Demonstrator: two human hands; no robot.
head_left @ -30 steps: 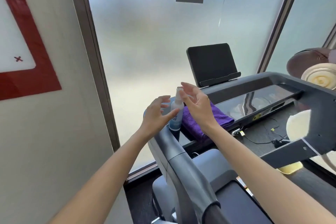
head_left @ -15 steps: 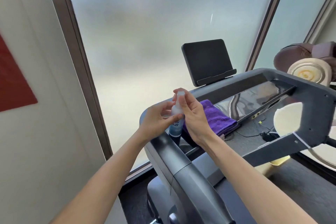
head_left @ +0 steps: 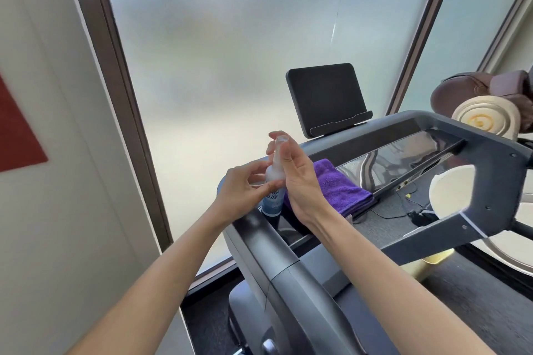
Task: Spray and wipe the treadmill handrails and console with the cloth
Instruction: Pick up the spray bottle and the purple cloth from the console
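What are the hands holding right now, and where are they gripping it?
The left hand holds the spray bottle round its middle. The right hand pinches the clear cap at its top. The cloth is not held.

Both hands, apart earlier, now grip the spray bottle [head_left: 272, 193].

The spray bottle [head_left: 272, 196] stands hemmed in: the left handrail [head_left: 277, 256] rises just below it, the folded purple cloth [head_left: 343, 190] lies just to its right, and both hands [head_left: 297, 181] close round it from either side. Behind it the tablet screen [head_left: 326, 98] stands upright on the console [head_left: 403, 158]. Above the bottle and toward the frosted window [head_left: 230, 52] the air is open.
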